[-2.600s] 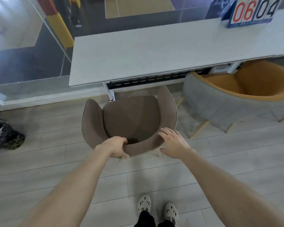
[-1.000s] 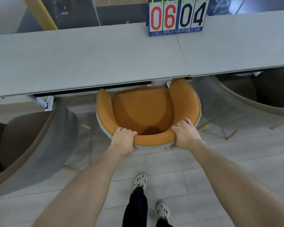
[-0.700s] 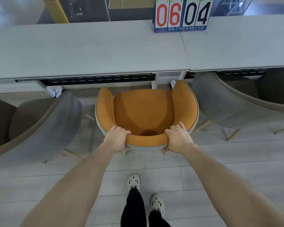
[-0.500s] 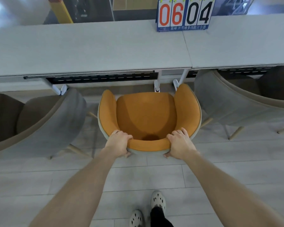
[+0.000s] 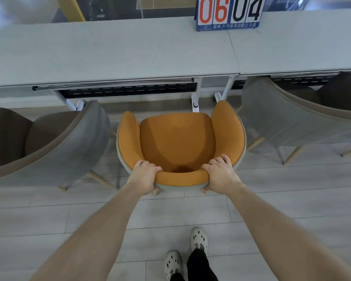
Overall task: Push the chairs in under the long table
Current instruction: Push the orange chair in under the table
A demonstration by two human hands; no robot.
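Observation:
An orange-lined chair (image 5: pixel 176 142) with a grey shell stands in front of the long pale table (image 5: pixel 114 51), its seat fully clear of the table edge. My left hand (image 5: pixel 144 175) grips the left part of its backrest rim, fingers curled over the top. My right hand (image 5: pixel 219 175) grips the right part of the same rim. A grey chair with a brown seat (image 5: pixel 49 142) stands to the left, out from the table. Another grey chair (image 5: pixel 292 118) on the right is partly under the table.
A blue scoreboard reading 06 04 (image 5: pixel 229 13) stands on the table's far side. White table legs (image 5: pixel 195 100) stand just beyond the orange chair. My feet in white clogs (image 5: pixel 190 252) are on the grey plank floor behind it.
Earlier I held the brown chair at the left end; then both hands took the orange chair. Over the last second it has come back out from under the table edge toward me.

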